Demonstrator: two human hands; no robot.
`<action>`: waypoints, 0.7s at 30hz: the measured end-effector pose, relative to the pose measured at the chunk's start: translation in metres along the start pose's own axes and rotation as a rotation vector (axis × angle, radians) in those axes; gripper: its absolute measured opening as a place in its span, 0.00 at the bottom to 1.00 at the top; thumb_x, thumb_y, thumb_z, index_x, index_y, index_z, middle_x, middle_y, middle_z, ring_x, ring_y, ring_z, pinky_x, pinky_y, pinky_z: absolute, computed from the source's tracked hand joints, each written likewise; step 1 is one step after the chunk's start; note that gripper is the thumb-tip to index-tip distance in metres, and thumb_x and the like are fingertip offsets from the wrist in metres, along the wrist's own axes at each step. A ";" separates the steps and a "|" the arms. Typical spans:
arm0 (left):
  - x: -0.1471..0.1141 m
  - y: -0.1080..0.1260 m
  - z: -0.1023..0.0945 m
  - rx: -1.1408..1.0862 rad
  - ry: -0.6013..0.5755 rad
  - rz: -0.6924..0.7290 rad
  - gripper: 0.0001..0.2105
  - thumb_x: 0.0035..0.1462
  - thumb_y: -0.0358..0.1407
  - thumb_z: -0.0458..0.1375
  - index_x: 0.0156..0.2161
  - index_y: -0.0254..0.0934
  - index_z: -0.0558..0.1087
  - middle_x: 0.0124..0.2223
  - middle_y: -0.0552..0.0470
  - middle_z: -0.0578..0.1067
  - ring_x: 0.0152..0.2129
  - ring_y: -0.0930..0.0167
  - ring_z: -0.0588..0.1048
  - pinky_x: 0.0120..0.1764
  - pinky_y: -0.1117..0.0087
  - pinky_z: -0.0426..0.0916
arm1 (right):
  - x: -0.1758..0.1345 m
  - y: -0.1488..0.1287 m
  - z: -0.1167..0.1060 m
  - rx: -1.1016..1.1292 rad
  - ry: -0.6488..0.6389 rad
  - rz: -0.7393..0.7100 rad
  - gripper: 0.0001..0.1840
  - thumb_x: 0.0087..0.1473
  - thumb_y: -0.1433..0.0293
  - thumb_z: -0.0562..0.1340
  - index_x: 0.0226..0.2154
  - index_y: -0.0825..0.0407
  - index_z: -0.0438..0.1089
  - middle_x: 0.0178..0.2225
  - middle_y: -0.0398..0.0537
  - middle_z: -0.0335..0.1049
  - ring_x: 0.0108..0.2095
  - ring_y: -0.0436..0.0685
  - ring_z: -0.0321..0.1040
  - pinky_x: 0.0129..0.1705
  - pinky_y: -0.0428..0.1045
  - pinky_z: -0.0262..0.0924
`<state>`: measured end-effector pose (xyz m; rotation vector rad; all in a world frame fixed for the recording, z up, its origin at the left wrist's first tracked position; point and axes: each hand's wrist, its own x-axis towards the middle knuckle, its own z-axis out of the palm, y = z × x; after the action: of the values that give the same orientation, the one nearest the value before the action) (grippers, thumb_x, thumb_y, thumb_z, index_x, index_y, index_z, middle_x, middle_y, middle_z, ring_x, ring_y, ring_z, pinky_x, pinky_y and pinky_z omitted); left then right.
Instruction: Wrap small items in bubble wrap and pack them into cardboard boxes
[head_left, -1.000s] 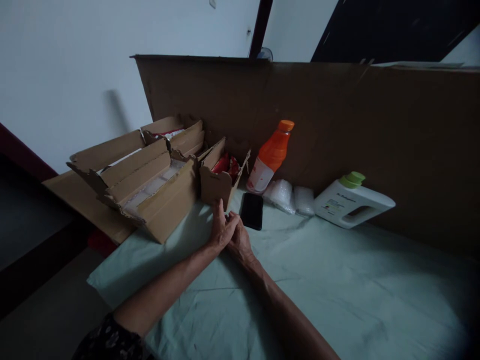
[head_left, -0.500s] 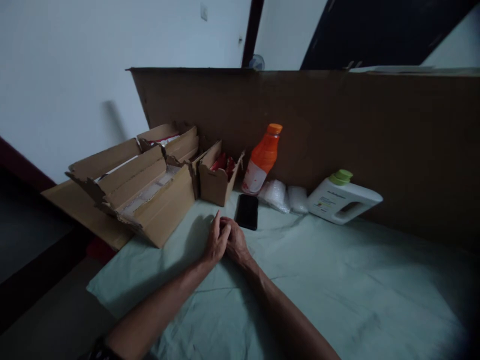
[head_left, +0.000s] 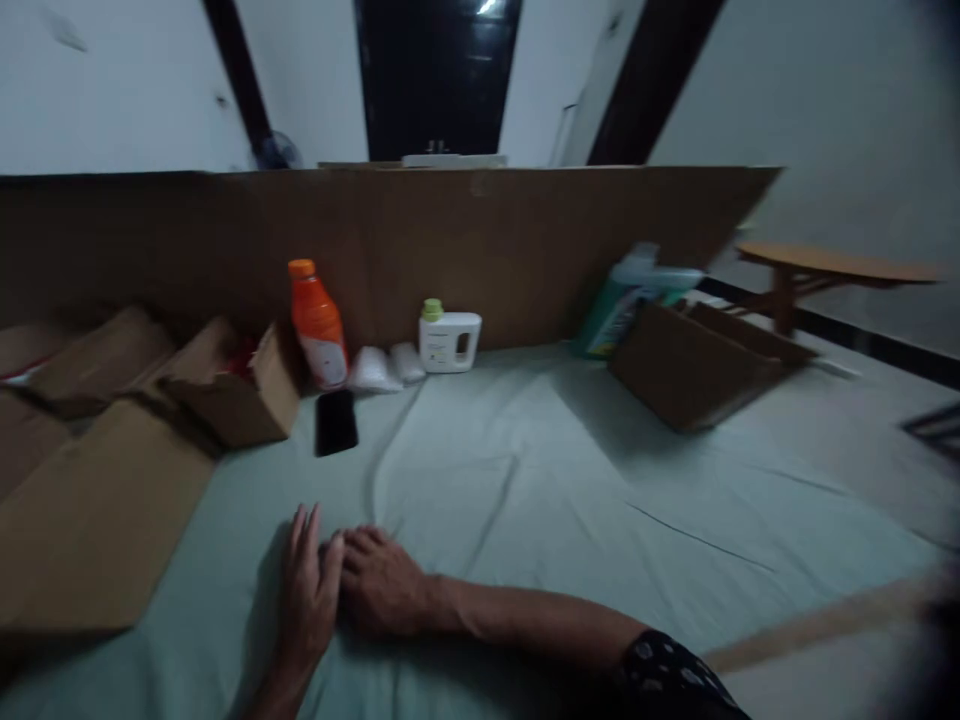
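Green cloth: well short of its far edge our left hand, fingers extended, touches our curled right hand, whose grip we cannot tell.

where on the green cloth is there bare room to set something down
The cloth between the white jug and right hand, reaching toward the box at right. Crowded: the left, with cardboard boxes, orange bottle and black phone.

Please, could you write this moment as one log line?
left hand: open, beside right hand | right grip: unclear | under: green cloth | beyond: black phone-like slab, orange bottle, white jug
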<state>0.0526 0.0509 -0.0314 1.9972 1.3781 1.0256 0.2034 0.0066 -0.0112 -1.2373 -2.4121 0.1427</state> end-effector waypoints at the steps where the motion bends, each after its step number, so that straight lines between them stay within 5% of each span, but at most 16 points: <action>1: -0.003 -0.004 0.000 0.044 -0.035 0.044 0.27 0.66 0.47 0.47 0.64 0.33 0.64 0.70 0.34 0.56 0.67 0.51 0.56 0.65 0.44 0.55 | -0.025 -0.007 -0.008 -0.024 -0.015 -0.038 0.19 0.62 0.62 0.60 0.54 0.51 0.69 0.60 0.54 0.68 0.62 0.62 0.59 0.61 0.58 0.57; 6: -0.004 -0.021 0.007 0.358 -0.101 0.306 0.25 0.63 0.50 0.47 0.52 0.35 0.75 0.61 0.33 0.69 0.60 0.48 0.66 0.59 0.42 0.62 | -0.128 0.006 -0.074 0.089 -0.061 -0.066 0.09 0.62 0.64 0.59 0.40 0.48 0.73 0.52 0.45 0.76 0.57 0.53 0.67 0.57 0.49 0.61; 8: -0.004 -0.022 0.009 0.446 -0.098 0.382 0.26 0.63 0.49 0.46 0.51 0.33 0.76 0.60 0.30 0.70 0.58 0.47 0.68 0.57 0.42 0.64 | -0.161 0.041 -0.121 -0.024 0.103 0.207 0.08 0.61 0.70 0.58 0.37 0.48 0.74 0.45 0.47 0.79 0.50 0.54 0.72 0.52 0.51 0.66; 11: -0.004 -0.023 0.010 0.509 -0.085 0.453 0.27 0.63 0.49 0.46 0.51 0.29 0.76 0.58 0.27 0.70 0.56 0.45 0.69 0.54 0.42 0.66 | -0.206 0.116 -0.208 -0.556 0.466 0.561 0.07 0.56 0.69 0.63 0.38 0.49 0.76 0.45 0.51 0.79 0.48 0.61 0.74 0.49 0.57 0.68; 16: -0.005 -0.018 0.009 0.546 -0.050 0.464 0.26 0.63 0.48 0.46 0.49 0.30 0.76 0.56 0.28 0.72 0.54 0.47 0.71 0.53 0.45 0.67 | -0.268 0.224 -0.343 -0.797 0.766 0.776 0.18 0.60 0.59 0.60 0.39 0.58 0.75 0.54 0.68 0.71 0.58 0.77 0.64 0.55 0.71 0.54; 21: -0.007 -0.005 0.005 0.515 -0.072 0.392 0.24 0.64 0.47 0.47 0.51 0.33 0.75 0.58 0.33 0.72 0.57 0.51 0.70 0.56 0.48 0.66 | -0.295 0.272 -0.394 -0.758 0.823 0.696 0.33 0.63 0.52 0.54 0.11 0.51 0.60 0.32 0.60 0.77 0.48 0.67 0.74 0.48 0.65 0.58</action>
<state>0.0527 0.0461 -0.0405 2.7360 1.3377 0.7908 0.7222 -0.1053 0.1746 -1.9062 -1.2571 -0.9610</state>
